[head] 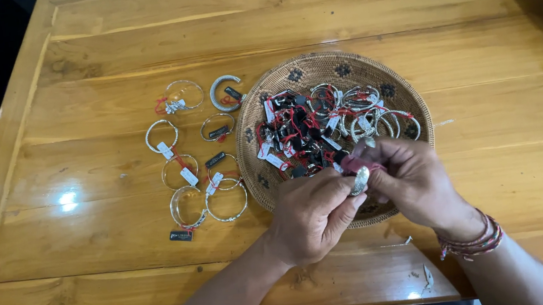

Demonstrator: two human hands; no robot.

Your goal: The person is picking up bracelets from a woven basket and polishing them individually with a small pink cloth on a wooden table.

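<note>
Both hands meet over the near edge of the round woven rattan tray (408,99), which sits right of centre on the glossy wooden table (103,49). Left hand (313,216) & right hand (411,181) are each pinched shut on the same small silver bangle (359,180), held edge-on between thumbs & fingertips, just above the tray's near rim. A bit of red string w/ a tag shows at the top of the piece, by the right thumb. Right wrist wears a stack of red cord bracelets (472,242).

Inside the tray: a tangled heap of silver bangles w/ red strings and black & white tags (323,123), filling the middle and far part.

Left of the tray, on bare wood, approx. eight silver bangles laid out in two loose rows (200,157), each apart from its neighbours or barely touching, tags attached. Nearest-left one has a black tag (181,236) lying beside it.
</note>
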